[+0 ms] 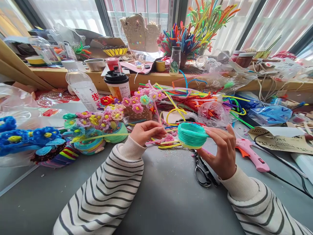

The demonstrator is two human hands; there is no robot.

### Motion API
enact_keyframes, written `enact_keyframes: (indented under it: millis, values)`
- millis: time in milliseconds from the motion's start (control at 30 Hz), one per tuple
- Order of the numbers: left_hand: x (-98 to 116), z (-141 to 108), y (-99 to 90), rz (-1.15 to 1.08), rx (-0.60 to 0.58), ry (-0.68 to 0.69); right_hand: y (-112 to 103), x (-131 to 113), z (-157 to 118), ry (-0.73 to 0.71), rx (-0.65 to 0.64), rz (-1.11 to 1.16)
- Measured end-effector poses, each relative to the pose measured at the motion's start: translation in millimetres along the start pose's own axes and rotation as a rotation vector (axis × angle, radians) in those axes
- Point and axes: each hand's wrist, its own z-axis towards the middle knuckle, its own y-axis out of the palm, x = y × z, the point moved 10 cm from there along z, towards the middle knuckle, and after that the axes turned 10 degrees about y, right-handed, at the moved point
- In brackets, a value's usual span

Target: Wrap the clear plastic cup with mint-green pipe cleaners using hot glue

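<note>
My right hand [221, 150] is closed on the side of a small turquoise basket [192, 138] of coiled pipe cleaner, thumb below and fingers at the rim. The basket is held above the table, its paler yellowish base showing underneath. To its left, my left hand [148, 132] pinches thumb and fingers together. A pale yellow pipe cleaner [100, 136] stretches leftward from behind this hand, in line with the pinch; its held end is hard to see. Below the basket lie black scissors [204, 173]. A pink glue gun [253, 155] rests right of my right hand.
Pipe-cleaner flower baskets [89, 138] crowd the left, beside a tilted plastic bottle [81, 88] and a lidded cup [117, 85]. Loose pipe cleaners [186, 104] heap behind my hands. The glue gun's cord [290, 186] trails right. A cluttered ledge [146, 78] runs under the windows.
</note>
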Motion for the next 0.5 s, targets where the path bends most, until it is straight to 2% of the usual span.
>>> enact_keyframes:
  millis: [100, 167, 267, 400, 500]
  values:
    - [0.3, 1.0, -18.1, 0.023, 0.140, 0.085, 0.5, -0.1, 0.0, -0.006, -0.012, 0.014]
    - [-1.4, 0.5, -25.3, 0.033, 0.187, 0.101, 0.4, -0.3, 0.2, -0.008, -0.014, 0.017]
    - [-8.3, -0.2, -26.7, -0.020, 0.196, 0.058, 0.4, -0.4, 0.2, -0.008, -0.014, 0.019]
    - [-17.9, -3.7, -18.5, -0.225, 0.167, -0.025, 1.0, -0.1, -0.6, -0.009, -0.009, 0.013]
    - [-19.9, -6.0, -13.2, -0.274, 0.125, -0.052, 1.7, -0.3, -1.5, -0.014, -0.010, 0.023]
